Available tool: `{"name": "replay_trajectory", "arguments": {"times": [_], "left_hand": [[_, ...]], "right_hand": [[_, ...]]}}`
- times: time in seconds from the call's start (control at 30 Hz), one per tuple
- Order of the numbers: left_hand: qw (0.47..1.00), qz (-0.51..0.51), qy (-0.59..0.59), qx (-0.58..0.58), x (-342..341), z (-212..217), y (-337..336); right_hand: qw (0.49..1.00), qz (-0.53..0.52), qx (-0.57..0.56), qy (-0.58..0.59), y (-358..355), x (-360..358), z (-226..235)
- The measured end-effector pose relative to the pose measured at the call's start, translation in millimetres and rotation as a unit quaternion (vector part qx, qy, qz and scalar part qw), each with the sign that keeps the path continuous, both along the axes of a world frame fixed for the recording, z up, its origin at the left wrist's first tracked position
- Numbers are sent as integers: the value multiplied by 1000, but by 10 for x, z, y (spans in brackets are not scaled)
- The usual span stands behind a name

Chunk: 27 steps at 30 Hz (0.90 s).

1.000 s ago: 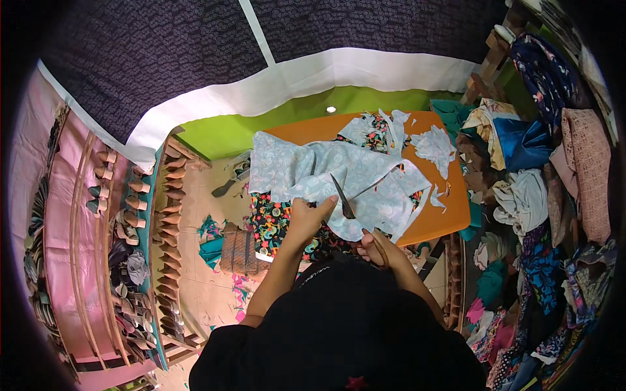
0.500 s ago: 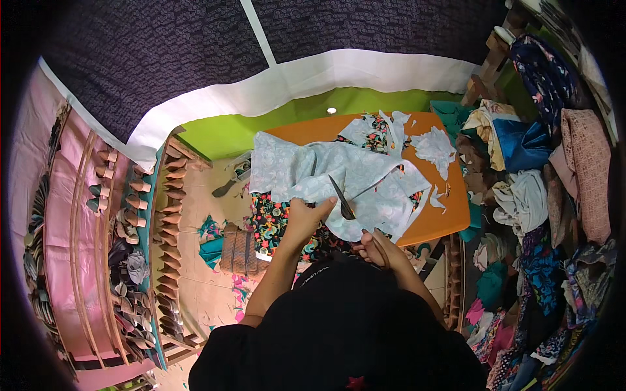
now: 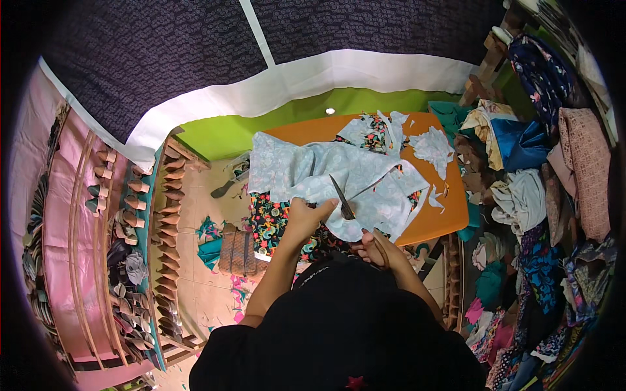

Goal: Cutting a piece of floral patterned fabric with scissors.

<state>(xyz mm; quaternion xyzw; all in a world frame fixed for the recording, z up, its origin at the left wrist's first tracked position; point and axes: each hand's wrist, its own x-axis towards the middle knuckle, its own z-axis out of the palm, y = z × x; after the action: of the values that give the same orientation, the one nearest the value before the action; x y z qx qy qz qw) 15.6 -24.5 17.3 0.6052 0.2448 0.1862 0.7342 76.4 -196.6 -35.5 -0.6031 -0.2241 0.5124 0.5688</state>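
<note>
A large fabric (image 3: 310, 163), pale blue-white on its upturned side and black with bright flowers on the other, spreads over an orange table (image 3: 433, 225) and hangs past its near edge. My left hand (image 3: 306, 220) grips the near part of the cloth, thumb lying on top and fingers hidden beneath. In my right hand (image 3: 376, 249) is a pair of scissors (image 3: 345, 203), its handles inside my curled fingers. The dark blade lies over the pale cloth, tip pointing away and to the left, just right of my left thumb.
Cut scraps (image 3: 432, 151) lie at the table's right. Heaps of folded fabric (image 3: 521, 202) crowd the right side. On the left, racks hold rows of wooden shoe-like forms (image 3: 171, 241). A brown woven bag (image 3: 240, 251) sits on the floor, with scraps around it.
</note>
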Motion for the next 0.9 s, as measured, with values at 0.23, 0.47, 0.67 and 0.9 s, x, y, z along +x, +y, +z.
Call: {"name": "replay_trajectory", "arguments": {"times": [0.23, 0.47, 0.67, 0.9], "left_hand": [[1000, -9, 11, -18, -18, 31, -2], [997, -45, 63, 24, -44, 2, 56], [996, -54, 59, 32, -61, -11, 73], [992, -76, 100, 31, -65, 95, 95]], "right_hand": [[997, 46, -34, -46, -6, 51, 172], [990, 39, -23, -134, -19, 22, 286], [990, 36, -79, -114, -3, 27, 402], [989, 60, -60, -122, -13, 70, 385]]}}
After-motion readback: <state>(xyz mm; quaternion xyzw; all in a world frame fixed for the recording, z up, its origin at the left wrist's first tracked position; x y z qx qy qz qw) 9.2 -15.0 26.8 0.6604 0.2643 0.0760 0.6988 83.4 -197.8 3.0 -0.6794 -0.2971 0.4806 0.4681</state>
